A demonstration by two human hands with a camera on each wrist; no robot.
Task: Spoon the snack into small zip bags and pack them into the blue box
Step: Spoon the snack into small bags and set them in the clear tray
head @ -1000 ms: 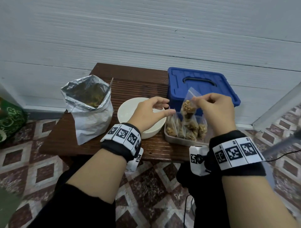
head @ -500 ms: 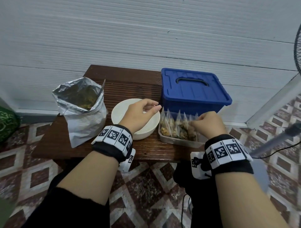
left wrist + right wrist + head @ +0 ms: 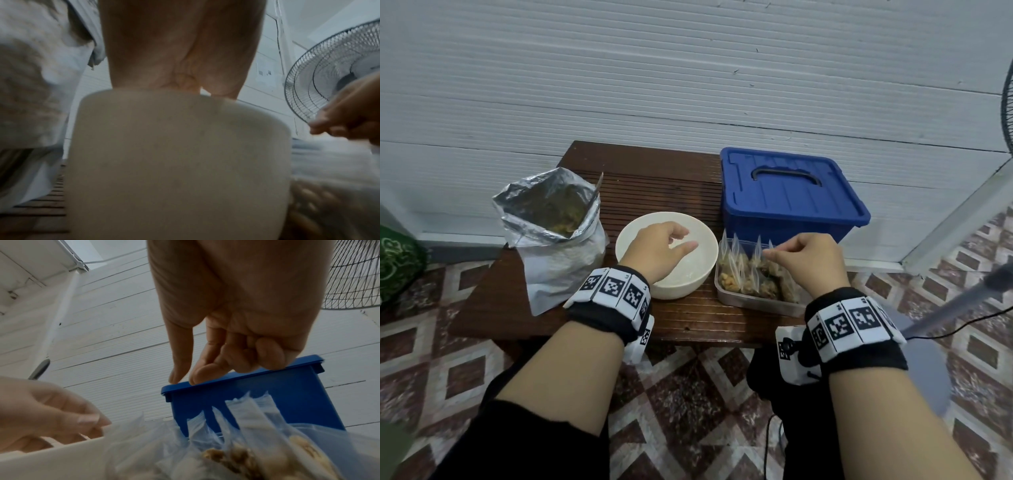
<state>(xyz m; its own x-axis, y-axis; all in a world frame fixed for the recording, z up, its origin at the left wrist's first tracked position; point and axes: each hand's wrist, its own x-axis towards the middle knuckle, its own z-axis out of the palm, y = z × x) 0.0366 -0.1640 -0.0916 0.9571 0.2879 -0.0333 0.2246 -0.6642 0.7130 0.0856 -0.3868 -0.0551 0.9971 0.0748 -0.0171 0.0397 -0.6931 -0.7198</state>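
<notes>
The blue box (image 3: pixel 787 198) stands lid-closed at the table's back right. In front of it a clear tray (image 3: pixel 756 303) holds several filled zip bags (image 3: pixel 739 274) standing upright. My right hand (image 3: pixel 777 251) hovers just over the bag tops (image 3: pixel 242 418), thumb and forefinger extended, the other fingers curled, with nothing between them (image 3: pixel 183 381). My left hand (image 3: pixel 681 240) hangs over the white bowl (image 3: pixel 702 260) with loosely curled fingers and holds nothing. The open foil snack bag (image 3: pixel 551 233) stands at the left with a spoon handle (image 3: pixel 596 188) sticking out.
The small dark wooden table (image 3: pixel 654 185) stands against a white panelled wall. A standing fan (image 3: pixel 1008 109) is at the right, its pole (image 3: pixel 962 305) slanting beside my right wrist. A green object (image 3: pixel 397 263) sits on the tiled floor at left.
My right hand lowered the filled bag it held up into the clear tray and let go of it. My left hand drew back from the bag to over the bowl.
</notes>
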